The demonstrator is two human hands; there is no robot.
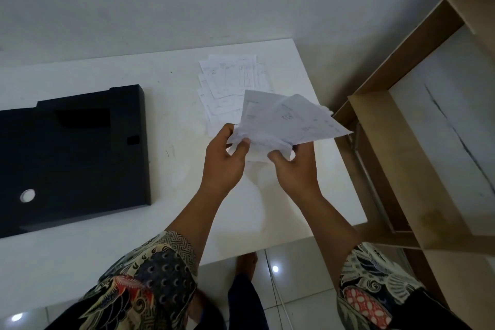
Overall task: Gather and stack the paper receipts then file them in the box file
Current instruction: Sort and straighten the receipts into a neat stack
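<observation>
Left hand and right hand both grasping a fanned receipt bundle, loose receipts lying beyond, black box file left of the hands

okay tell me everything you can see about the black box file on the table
The black box file lies flat and closed on the left part of the white table, running past the picture's left edge. It looks matte, like stiff board. A round finger hole shows pale near its front left, a small rectangular tab sits near its right edge, and its far edge is stepped. Neither hand nor any receipt touches it.
</observation>
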